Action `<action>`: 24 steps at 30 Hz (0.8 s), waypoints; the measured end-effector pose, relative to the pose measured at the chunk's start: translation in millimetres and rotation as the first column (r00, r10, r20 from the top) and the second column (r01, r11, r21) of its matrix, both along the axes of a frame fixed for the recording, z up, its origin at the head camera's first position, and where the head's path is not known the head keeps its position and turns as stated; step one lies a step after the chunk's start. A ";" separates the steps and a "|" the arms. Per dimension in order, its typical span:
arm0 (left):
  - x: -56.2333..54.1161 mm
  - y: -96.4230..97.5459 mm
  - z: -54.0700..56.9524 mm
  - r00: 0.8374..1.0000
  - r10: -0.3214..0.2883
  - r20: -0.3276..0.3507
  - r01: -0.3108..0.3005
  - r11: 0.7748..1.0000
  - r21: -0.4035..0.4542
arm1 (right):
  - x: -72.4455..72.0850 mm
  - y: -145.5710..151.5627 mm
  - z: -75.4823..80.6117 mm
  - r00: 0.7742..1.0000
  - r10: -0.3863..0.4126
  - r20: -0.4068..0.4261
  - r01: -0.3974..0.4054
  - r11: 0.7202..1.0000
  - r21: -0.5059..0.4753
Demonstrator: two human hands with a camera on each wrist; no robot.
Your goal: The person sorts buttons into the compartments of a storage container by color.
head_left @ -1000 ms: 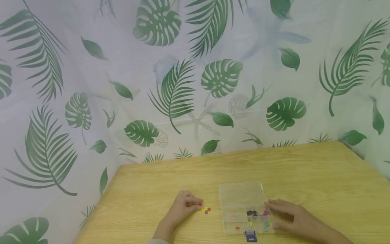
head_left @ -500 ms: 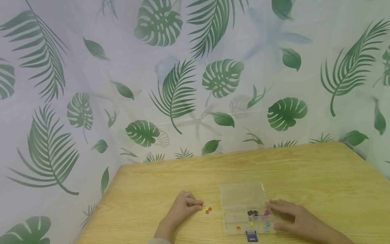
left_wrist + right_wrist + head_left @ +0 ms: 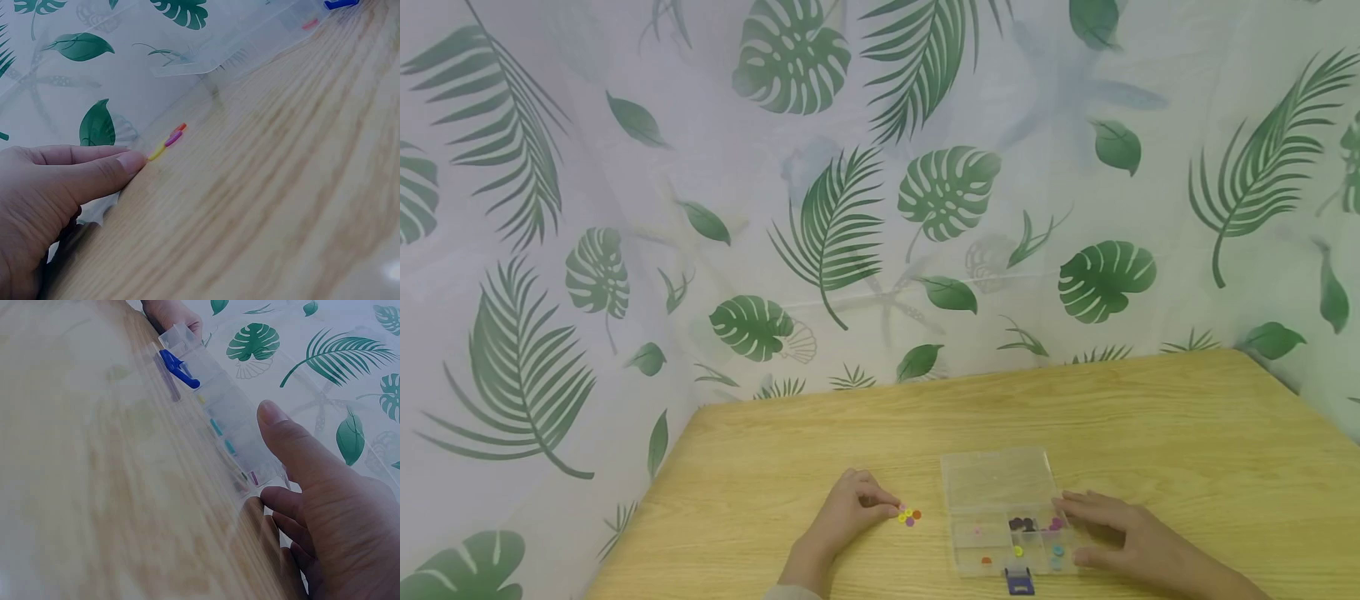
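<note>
My left hand [image 3: 852, 514] brings its thumb and index fingertips together at the left edge of a small pile of buttons, pinching an orange button that the fingertips now hide. In that pile lie yellow buttons [image 3: 902, 518], a purple button [image 3: 910, 522], an orange button [image 3: 917, 515] and a pink one. A clear compartment box [image 3: 996, 479] stands with its lid folded back. My right hand [image 3: 1116, 533] rests by the box's right side, fingers relaxed and thumb apart, at the box's corner in the right wrist view.
Inside the box, compartments hold black buttons [image 3: 1022, 524], magenta buttons [image 3: 1056, 523], teal buttons [image 3: 1057, 551], a yellow, an orange and a pink one. A blue latch [image 3: 1020, 582] juts from its front. Behind the wooden table [image 3: 790, 442] hangs a leaf-patterned sheet [image 3: 865, 350].
The orange button visible at my left fingertips earlier is now hidden between them, and the index finger has drawn in toward the thumb. My right hand and the box have stayed put.
</note>
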State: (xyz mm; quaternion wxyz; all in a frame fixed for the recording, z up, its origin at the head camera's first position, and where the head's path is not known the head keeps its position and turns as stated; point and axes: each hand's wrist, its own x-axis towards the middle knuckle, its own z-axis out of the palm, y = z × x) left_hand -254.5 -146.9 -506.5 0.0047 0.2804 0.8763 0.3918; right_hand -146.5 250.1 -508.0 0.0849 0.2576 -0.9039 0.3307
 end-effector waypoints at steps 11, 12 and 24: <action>-1.4 1.0 -0.7 1.000 -0.002 -0.012 0.002 1.000 0.005 | 1.0 0.3 0.3 1.000 -0.003 -0.006 0.003 1.000 -0.009; -1.3 0.9 -1.1 1.000 0.002 -0.017 -0.002 1.000 0.012 | 1.0 0.8 0.3 1.000 -0.005 0.001 0.005 1.000 -0.002; 4.6 1.7 3.7 0.994 0.069 -0.085 -0.061 0.994 0.092 | 0.6 0.6 -1.0 1.000 0.001 -0.002 -0.001 1.000 -0.013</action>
